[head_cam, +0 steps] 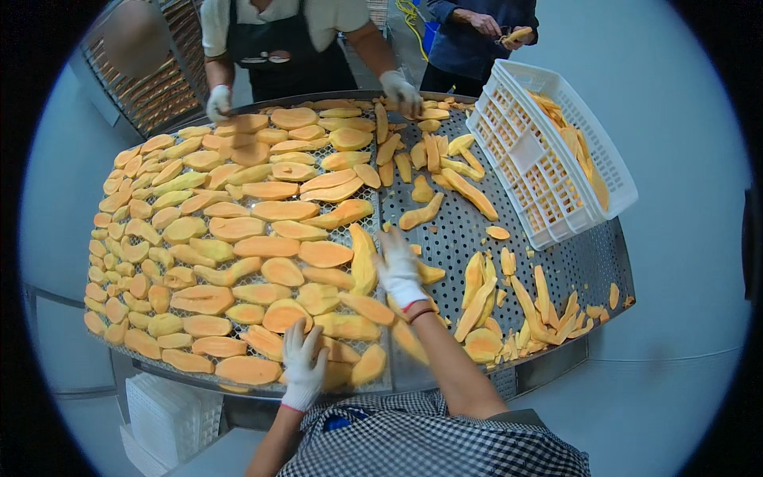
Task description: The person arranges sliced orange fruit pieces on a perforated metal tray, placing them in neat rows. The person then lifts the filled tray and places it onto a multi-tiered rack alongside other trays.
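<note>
My left hand [304, 365], in a white knit glove, rests with spread fingers on orange slices, apparently sweet potato, near the front edge of the mesh tray [387, 358]. One round slice [287, 315] lies at its fingertips. My right hand [400, 268], also gloved and slightly blurred, reaches over the border between mesh and perforated metal table [453, 232]. Beside its thumb lies a long yellow slice [363, 259], partly across the tray's edge. Whether the right fingers grip anything is hidden. Another long slice [408, 341] lies under my right forearm.
A white plastic crate [524, 161] of slices stands tilted at the table's back right. Loose strips [539, 310] lie at front right. Across the table, a co-worker's gloved hands [400, 92] work over slices. Another person's hands [515, 37] hold a piece. White trays [170, 411] stand below left.
</note>
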A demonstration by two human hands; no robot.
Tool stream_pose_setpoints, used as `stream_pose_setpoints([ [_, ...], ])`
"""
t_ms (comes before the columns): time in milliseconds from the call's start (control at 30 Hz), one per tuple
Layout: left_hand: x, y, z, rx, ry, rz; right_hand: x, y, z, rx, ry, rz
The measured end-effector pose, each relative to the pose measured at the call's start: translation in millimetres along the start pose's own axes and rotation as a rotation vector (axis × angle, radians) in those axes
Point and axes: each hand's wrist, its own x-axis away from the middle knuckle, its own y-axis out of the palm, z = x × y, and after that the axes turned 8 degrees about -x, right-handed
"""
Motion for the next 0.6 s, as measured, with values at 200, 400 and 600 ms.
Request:
stream_pose_setpoints([
  [200, 39, 3, -27, 0.098, -0.101, 0.098, -12, -82, 69, 0.15, 0.324, -0.097],
  [400, 81, -3, -31, 0.084, -0.218, 0.155, 15, -126, 157, 0.155, 0.346, 0.009],
  [600, 121, -12, -43, 0.06, -0.386, 0.174, -13, -194, 203, 0.481, 0.339, 0.192],
])
